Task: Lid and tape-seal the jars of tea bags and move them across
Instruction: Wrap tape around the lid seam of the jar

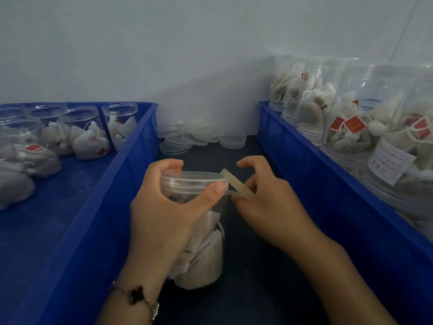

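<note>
**Between two blue crates, tape meets lid**

Down at the dark tabletop (pixel 246 266), the left hand (pixel 168 212) is wrapped round the top of a clear plastic jar of white tea bags (pixel 199 242), thumb pressed on the rim of its clear lid (pixel 194 180). The right hand (pixel 264 207) pinches a strip of yellowish translucent tape (pixel 236 186), one end touching the lid's edge. That jar stands upright on the table between the crates. Just beyond it, loose clear round lids (pixel 199 137) lie heaped against the wall. Off to the left, a blue plastic crate (pixel 131 160) holds open, unlidded jars of tea bags (pixel 79 132). To the right, another blue crate (pixel 328 184) carries closed jars (pixel 375 127), the nearest wearing a white paper label (pixel 391 164).
</note>
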